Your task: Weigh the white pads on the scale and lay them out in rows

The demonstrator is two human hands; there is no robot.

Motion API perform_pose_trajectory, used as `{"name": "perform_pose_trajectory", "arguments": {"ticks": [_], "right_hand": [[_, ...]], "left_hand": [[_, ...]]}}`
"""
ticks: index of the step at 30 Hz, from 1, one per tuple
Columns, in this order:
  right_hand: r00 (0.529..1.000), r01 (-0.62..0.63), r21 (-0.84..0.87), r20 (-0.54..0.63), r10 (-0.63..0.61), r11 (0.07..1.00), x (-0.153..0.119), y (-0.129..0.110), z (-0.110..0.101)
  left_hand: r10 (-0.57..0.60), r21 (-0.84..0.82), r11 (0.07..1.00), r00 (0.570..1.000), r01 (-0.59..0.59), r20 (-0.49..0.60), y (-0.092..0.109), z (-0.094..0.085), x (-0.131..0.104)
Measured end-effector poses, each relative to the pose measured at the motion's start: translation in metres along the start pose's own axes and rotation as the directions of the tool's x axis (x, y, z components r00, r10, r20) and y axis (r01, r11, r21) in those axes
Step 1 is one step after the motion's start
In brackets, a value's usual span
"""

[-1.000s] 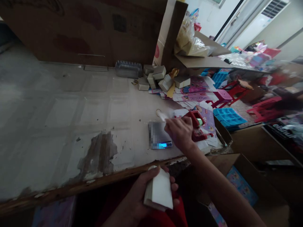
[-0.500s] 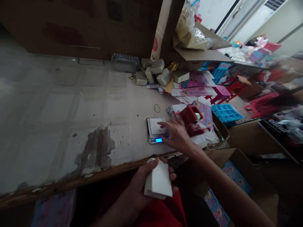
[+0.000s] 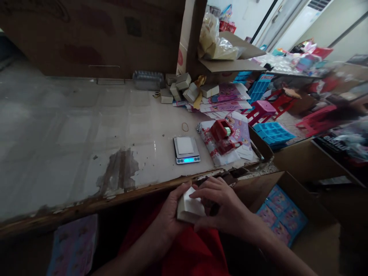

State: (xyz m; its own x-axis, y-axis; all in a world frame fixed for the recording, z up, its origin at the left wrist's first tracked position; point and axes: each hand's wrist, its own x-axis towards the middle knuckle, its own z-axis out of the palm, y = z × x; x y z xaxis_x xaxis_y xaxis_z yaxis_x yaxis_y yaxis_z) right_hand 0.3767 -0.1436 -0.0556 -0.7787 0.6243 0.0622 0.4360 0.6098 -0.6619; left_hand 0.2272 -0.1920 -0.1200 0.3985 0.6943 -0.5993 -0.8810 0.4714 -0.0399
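Left hand: fingers closed around the stack of paper, below the front edge of the counter. Right hand: fingers curved over the stack's top face, thumb spread apart near its lower edge; whether they grip a sheet cannot be told. Beyond both hands, the scale carries a white pad.

The paper stack looks matt, the scale metallic.
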Motion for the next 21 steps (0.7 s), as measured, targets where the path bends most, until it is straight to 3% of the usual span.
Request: {"name": "perform_pose_trajectory", "arguments": {"ticks": [3,7,15,21], "right_hand": [[1.000,-0.010,-0.021,0.014,0.010,1.000,-0.004,0.006,0.011],[0.999,-0.047,0.022,0.025,0.047,0.999,-0.007,0.012,0.010],[0.970,-0.238,0.372,0.127,0.205,0.897,-0.014,0.018,0.009],[0.950,-0.312,0.496,0.163,0.266,0.810,-0.015,0.027,0.012]], "left_hand": [[0.038,0.031,0.999,0.999,-0.038,-0.012,-0.006,0.001,-0.002],[0.014,0.063,0.998,1.000,-0.013,-0.017,-0.011,-0.003,-0.002],[0.010,0.068,0.998,0.999,-0.006,-0.050,-0.015,-0.017,0.003],[-0.034,0.082,0.996,0.998,0.038,-0.051,-0.015,-0.018,0.002]]}}
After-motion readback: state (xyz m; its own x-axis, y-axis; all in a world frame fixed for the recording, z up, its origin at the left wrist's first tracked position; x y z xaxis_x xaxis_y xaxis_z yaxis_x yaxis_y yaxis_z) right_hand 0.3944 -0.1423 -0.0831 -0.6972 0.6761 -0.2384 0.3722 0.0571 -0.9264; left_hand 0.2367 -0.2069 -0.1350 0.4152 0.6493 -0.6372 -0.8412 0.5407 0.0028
